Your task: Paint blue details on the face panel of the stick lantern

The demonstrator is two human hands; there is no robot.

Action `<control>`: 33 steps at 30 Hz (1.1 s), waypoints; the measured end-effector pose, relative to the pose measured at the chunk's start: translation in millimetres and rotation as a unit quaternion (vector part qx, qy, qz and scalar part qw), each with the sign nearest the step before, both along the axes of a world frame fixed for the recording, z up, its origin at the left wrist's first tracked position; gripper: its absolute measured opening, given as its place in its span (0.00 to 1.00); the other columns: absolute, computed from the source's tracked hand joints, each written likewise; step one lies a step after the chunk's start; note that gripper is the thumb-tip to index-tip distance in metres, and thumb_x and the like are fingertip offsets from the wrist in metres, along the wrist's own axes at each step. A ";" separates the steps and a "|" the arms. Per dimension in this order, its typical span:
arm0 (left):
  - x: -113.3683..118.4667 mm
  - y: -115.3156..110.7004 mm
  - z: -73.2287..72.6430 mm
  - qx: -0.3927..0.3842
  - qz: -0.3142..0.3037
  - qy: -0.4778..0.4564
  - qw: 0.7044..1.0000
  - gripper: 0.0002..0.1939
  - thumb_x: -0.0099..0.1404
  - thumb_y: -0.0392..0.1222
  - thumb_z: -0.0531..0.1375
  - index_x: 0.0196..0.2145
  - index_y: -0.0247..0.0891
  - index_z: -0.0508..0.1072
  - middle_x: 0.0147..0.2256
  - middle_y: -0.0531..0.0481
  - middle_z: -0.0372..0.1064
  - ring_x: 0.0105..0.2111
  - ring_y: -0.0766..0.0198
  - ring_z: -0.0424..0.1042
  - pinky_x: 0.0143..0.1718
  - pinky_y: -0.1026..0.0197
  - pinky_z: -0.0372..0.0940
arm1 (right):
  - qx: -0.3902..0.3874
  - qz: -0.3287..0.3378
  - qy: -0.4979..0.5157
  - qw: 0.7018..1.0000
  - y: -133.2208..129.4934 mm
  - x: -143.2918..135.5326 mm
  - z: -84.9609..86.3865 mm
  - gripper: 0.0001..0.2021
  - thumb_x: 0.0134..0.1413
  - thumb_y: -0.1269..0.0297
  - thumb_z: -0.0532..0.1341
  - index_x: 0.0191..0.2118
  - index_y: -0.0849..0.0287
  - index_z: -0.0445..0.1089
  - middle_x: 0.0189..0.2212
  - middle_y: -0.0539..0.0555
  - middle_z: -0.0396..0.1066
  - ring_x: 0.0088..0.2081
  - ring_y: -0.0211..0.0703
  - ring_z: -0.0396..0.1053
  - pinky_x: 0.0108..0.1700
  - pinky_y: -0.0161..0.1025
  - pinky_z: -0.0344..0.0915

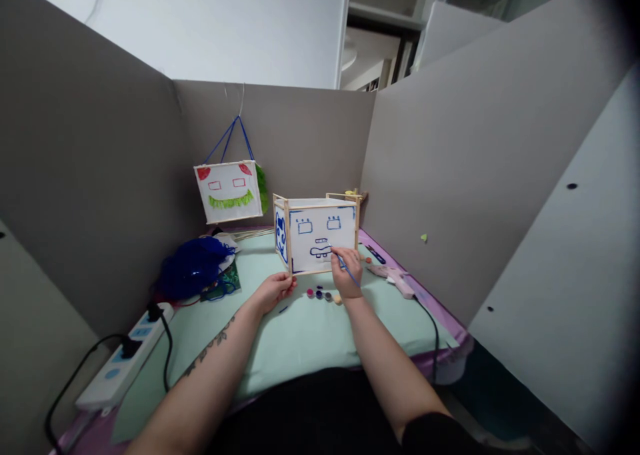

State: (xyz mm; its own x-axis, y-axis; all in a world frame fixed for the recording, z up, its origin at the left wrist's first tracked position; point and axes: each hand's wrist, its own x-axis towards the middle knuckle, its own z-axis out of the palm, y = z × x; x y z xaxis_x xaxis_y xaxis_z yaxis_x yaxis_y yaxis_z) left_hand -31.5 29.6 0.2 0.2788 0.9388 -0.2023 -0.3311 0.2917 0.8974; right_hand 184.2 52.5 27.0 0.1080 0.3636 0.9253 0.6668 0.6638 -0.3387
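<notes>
A white paper lantern (320, 218) with a thin wooden frame stands on the green-covered table, a blue face with square eyes and a toothy mouth painted on its front. My left hand (274, 290) pinches the frame's lower left corner. In my right hand (347, 272) is a slim blue paintbrush (350, 275), its tip near the painted mouth. Small paint pots (319, 295) in red, dark blue, grey and yellow sit just below the lantern. Another blue drawing shows on the lantern's left side.
A finished-looking lantern with a red-and-green face (230, 192) hangs at the back left. Blue yarn (193, 268) lies on the left, behind a white power strip (125, 358) with cords. A pink glue gun (393, 280) rests at right. Grey partitions (475, 148) enclose the table.
</notes>
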 end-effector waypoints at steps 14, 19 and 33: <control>-0.4 0.8 -1.1 -0.003 -0.002 0.000 1.000 0.06 0.53 0.34 0.67 0.27 0.31 0.72 0.26 0.48 0.69 0.25 0.71 0.66 0.30 0.68 0.60 | 0.008 -0.009 0.017 1.000 -3.2 2.7 3.4 0.07 0.57 0.69 0.57 0.37 0.57 0.73 0.33 0.54 0.75 0.38 0.44 0.70 0.46 0.46 0.65; -0.8 0.1 -1.1 0.003 -0.005 -0.003 1.000 0.07 0.53 0.35 0.67 0.26 0.31 0.72 0.26 0.48 0.69 0.25 0.71 0.66 0.30 0.68 0.60 | 0.018 -0.003 0.035 0.999 -15.3 5.1 8.5 0.09 0.58 0.68 0.54 0.35 0.58 0.72 0.31 0.54 0.74 0.37 0.44 0.69 0.44 0.46 0.65; -0.2 -1.3 1.0 0.001 -0.002 -0.003 1.000 0.08 0.52 0.35 0.67 0.26 0.32 0.71 0.25 0.48 0.69 0.24 0.70 0.66 0.29 0.67 0.60 | 0.017 -0.006 0.023 1.000 -11.2 4.4 5.2 0.06 0.53 0.71 0.56 0.33 0.57 0.70 0.29 0.53 0.73 0.35 0.44 0.70 0.44 0.46 0.66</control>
